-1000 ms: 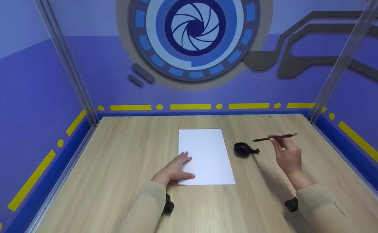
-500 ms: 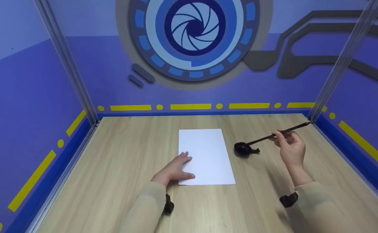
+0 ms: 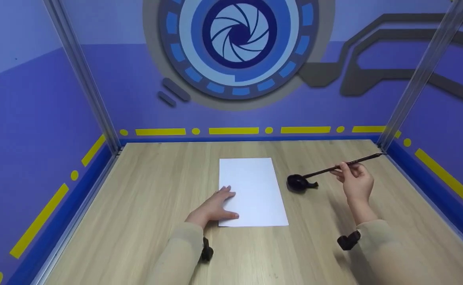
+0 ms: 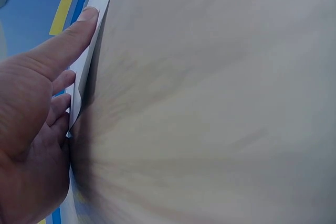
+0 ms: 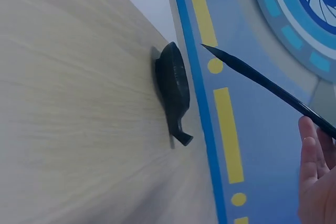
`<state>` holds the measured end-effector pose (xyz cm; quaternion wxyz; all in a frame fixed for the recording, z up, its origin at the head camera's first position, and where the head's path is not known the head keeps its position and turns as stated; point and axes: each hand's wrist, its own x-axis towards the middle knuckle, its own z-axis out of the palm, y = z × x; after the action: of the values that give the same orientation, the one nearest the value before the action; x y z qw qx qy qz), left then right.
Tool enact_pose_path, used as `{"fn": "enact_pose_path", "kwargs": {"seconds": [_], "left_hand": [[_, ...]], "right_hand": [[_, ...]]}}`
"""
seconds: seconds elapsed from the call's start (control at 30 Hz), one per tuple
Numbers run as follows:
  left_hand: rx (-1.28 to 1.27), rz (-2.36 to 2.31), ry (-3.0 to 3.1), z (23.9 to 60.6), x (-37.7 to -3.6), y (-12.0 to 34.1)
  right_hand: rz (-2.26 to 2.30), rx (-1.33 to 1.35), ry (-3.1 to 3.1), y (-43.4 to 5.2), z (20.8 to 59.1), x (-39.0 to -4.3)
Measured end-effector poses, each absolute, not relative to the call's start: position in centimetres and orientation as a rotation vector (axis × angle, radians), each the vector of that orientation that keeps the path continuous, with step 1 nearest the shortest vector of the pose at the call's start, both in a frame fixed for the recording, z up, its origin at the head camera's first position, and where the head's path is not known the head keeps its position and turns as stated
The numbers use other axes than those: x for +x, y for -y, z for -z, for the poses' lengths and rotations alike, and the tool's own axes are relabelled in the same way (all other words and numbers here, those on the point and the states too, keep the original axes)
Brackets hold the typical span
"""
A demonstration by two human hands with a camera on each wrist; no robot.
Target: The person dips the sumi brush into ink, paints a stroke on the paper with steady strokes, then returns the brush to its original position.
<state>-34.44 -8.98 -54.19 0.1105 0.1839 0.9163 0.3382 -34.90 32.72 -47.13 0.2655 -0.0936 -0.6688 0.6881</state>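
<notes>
Right hand (image 3: 356,183) pinches thin dark brush (image 3: 342,165), tip just over small black ink dish (image 3: 299,182); dip lightly, avoid tipping. Left hand (image 3: 215,206) lies flat on white paper sheet (image 3: 255,186), beside dish.

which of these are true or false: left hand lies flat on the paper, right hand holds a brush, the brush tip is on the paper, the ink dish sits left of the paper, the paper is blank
1. The left hand lies flat on the paper. True: straight fingers rest on its near left corner.
2. The right hand holds a brush. True: the fingers pinch the shaft.
3. The brush tip is on the paper. False: the tip points at the ink dish, and the right wrist view shows it in the air above the dish.
4. The ink dish sits left of the paper. False: it sits on the table to the right of the paper.
5. The paper is blank. True: no marks show on it.
</notes>
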Motion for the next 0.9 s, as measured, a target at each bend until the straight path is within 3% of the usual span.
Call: {"fn": "enact_pose_path", "kwargs": {"seconds": [0.43,0.9], "left_hand": [[0.545,-0.996,-2.68,54.0,-34.3,9.0],[0.529,-0.984,-2.687,54.1,-34.3,8.9]], "right_hand": [[-1.864,-0.453,1.812,-32.8,50.0,-36.2],[-1.848,-0.494,1.806,-32.9,50.7,-36.5]]}}
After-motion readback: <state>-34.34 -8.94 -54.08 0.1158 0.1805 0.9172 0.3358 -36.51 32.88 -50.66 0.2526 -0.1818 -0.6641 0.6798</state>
